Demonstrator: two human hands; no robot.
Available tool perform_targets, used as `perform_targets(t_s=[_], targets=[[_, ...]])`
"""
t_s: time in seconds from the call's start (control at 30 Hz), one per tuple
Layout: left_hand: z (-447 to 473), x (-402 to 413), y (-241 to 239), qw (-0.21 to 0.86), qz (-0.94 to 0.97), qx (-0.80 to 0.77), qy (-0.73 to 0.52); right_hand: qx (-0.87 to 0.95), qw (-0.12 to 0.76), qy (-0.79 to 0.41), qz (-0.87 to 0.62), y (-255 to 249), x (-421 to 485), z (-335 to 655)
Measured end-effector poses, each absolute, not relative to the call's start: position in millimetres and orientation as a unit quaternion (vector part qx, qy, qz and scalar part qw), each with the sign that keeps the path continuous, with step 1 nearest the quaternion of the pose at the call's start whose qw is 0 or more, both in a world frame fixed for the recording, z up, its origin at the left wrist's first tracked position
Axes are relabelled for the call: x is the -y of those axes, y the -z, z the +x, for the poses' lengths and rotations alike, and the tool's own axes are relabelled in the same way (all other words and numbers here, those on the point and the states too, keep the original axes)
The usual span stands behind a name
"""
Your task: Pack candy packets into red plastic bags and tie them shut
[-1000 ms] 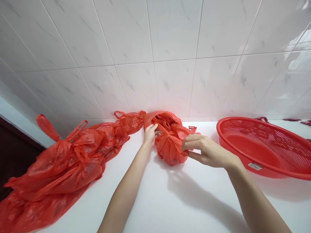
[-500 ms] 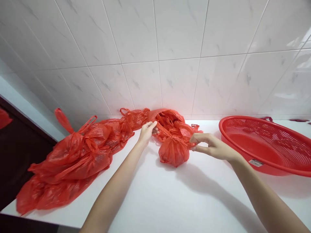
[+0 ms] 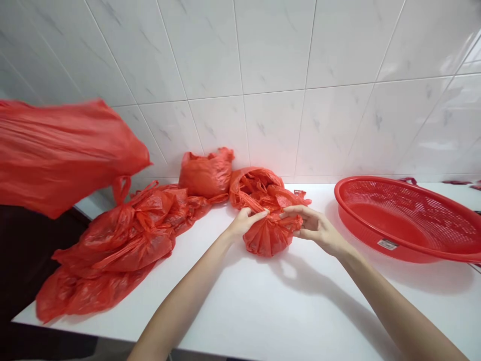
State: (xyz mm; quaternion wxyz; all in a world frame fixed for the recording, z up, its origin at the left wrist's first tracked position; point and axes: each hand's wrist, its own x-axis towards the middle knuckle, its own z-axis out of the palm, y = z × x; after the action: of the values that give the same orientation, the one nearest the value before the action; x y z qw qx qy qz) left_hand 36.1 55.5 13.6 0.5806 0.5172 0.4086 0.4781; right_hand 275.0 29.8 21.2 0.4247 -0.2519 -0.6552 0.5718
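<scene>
A small red plastic bag (image 3: 267, 239), bunched round and gathered at its neck, sits on the white table. My left hand (image 3: 246, 220) pinches the gathered neck from the left, with thumb and fingers closed on the plastic. On the other side my right hand (image 3: 315, 228) has curved fingers around the loose plastic at the neck's right; its fingertips touch the bag. What is inside the bag is hidden. Just behind it lies an open-mouthed red bag (image 3: 255, 175) with more crumpled red plastic in it.
A heap of red plastic bags (image 3: 124, 240) lies along the left of the white table (image 3: 233, 306). A large red bag (image 3: 67, 155) hangs blurred in the air at far left. Another upright red bag (image 3: 206, 174) stands by the tiled wall. At right is a red perforated basket (image 3: 398, 245).
My hands have come closer together at the bag's neck. A large red bag has swung into view at far left, and another red bag now stands against the wall behind the heap.
</scene>
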Motion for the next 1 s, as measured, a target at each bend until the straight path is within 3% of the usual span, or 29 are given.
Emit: perform_targets(t_s=[0.33,0.7,1.0], targets=[[55,-53,-18,0.613,0.457,-0.381,-0.520,0.691,0.478,-0.460,-0.289,1,-19,272],[66,-52,-17,0.558,0.509,-0.407,-0.514,0.707,0.552,-0.318,-0.307,3,-11,270],[68,-53,-27,0.484,0.563,-0.394,-0.542,0.651,0.558,-0.392,-0.332,1,-7,266]])
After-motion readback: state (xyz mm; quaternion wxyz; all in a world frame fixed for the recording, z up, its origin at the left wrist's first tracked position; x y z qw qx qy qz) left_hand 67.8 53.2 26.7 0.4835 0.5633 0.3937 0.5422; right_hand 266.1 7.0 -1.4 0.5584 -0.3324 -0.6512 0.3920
